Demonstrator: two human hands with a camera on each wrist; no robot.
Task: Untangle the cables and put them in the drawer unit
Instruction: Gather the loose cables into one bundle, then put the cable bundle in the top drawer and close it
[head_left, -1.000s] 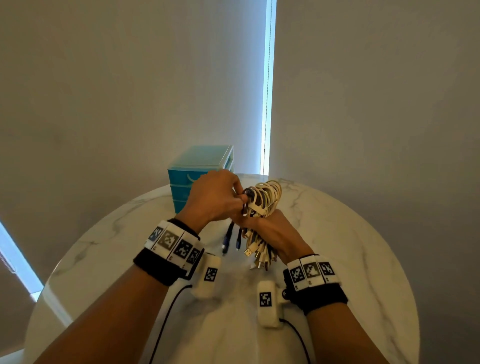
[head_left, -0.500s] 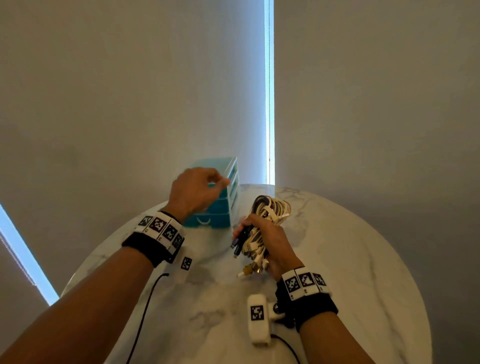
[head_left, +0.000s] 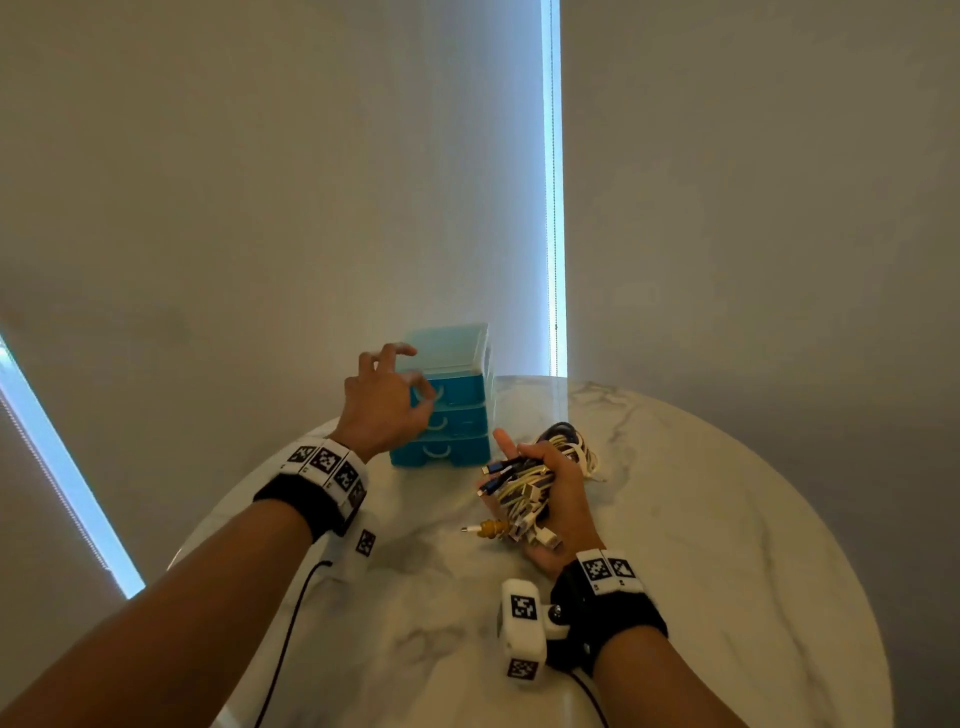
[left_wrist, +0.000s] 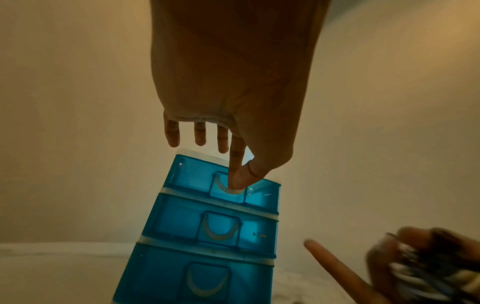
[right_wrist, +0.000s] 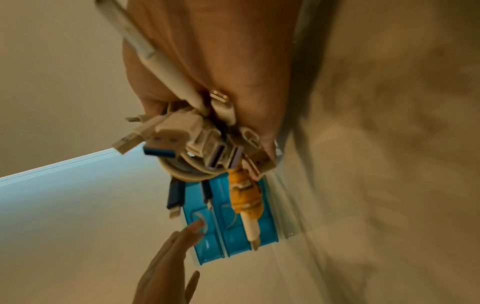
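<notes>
A blue three-drawer unit (head_left: 457, 410) stands at the far side of the round marble table (head_left: 701, 545), all its drawers closed. My left hand (head_left: 387, 400) is at its top drawer; in the left wrist view the index finger and thumb meet on the white arc handle (left_wrist: 235, 190), with the other fingers lifted above the unit (left_wrist: 207, 230). My right hand (head_left: 566, 483) grips a tangled bundle of white, blue and black cables (head_left: 524, 488) just right of the unit, index finger sticking out. Plug ends (right_wrist: 197, 139) and an orange-sleeved plug (right_wrist: 244, 197) hang from the fist.
Plain walls close in behind the table, with a bright window slit (head_left: 553, 208) between them. A thin black lead (head_left: 291, 623) trails from my left wrist over the near table edge. Bare marble lies in front of and to the right of the hands.
My left hand let go of the cable bundle and moved up to the drawer unit's top handle. My right hand, alone on the bundle, dropped lower beside the unit.
</notes>
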